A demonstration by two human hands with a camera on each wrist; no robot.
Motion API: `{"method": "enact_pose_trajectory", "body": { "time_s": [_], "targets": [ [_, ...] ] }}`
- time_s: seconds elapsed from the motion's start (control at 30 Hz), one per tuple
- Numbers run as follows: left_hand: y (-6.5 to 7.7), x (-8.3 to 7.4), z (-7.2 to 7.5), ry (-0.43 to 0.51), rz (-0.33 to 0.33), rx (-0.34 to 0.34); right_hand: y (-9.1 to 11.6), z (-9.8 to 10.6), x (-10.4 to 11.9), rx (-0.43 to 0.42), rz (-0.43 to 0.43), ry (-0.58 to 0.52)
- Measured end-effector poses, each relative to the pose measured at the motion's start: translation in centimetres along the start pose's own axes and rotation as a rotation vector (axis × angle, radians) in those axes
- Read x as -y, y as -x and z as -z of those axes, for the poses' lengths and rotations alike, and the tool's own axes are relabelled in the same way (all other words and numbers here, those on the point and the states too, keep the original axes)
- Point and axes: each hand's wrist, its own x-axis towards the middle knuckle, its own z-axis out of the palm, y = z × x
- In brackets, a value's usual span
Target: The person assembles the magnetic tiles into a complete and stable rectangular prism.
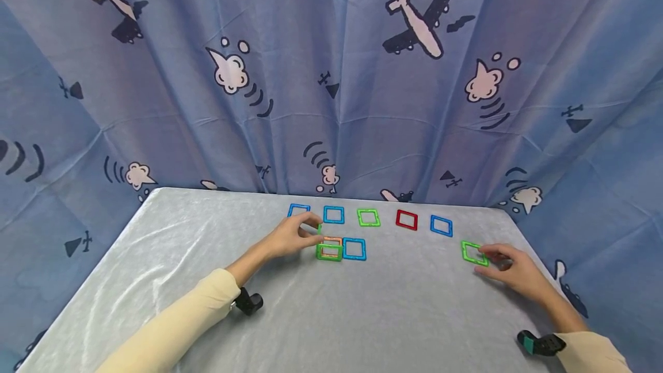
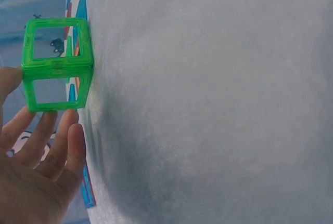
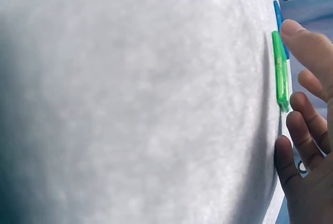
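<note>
Two green magnetic square tiles (image 2: 57,68) stand joined at an angle. My left hand (image 1: 292,236) holds them at the left side, the thumb at one edge and fingertips at another. An orange square tile (image 1: 333,240) lies behind the near green one, and a blue square tile (image 1: 354,249) lies beside it on the right. At the right, my right hand (image 1: 513,272) reaches around the near corner of another green square tile (image 1: 473,253), thumb and fingers spread apart. That tile lies on or close to the cloth; whether the fingertips touch it is hard to see.
Along the back lies a row of square tiles: two blue ones (image 1: 334,214) at the left, a green one (image 1: 368,217), a red one (image 1: 406,220) and another blue one (image 1: 441,225). A pale cloth (image 1: 393,309) covers the table. Behind hangs a blue patterned curtain (image 1: 300,73).
</note>
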Motion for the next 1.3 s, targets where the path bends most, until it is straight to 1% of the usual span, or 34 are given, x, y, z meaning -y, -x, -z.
{"method": "enact_pose_trajectory", "body": {
  "time_s": [0.17, 0.53, 0.77, 0.93, 1.07, 1.3],
  "targets": [
    [-0.1, 0.0, 0.0, 0.001, -0.004, 0.001, -0.1, -0.1, -0.3, -0.009, -0.012, 0.004],
    [-0.1, 0.0, -0.2, -0.001, 0.003, 0.005, -0.5, -0.4, -0.3, -0.009, 0.022, -0.019],
    [-0.2, 0.0, -0.4, 0.004, -0.007, 0.006, -0.5, -0.4, -0.5, -0.03, 0.112, -0.014],
    [-0.1, 0.0, -0.2, 0.002, -0.007, 0.005, -0.9, -0.6, -0.5, -0.049, 0.159, -0.011],
    [0.0, 0.0, -0.1, 0.001, -0.009, 0.0, -1.1, -0.7, -0.5, -0.044, 0.164, -0.015],
    [-0.1, 0.1, -0.2, -0.003, 0.001, 0.002, -1.2, -0.5, -0.3, -0.009, 0.14, -0.003]
  ]
}}
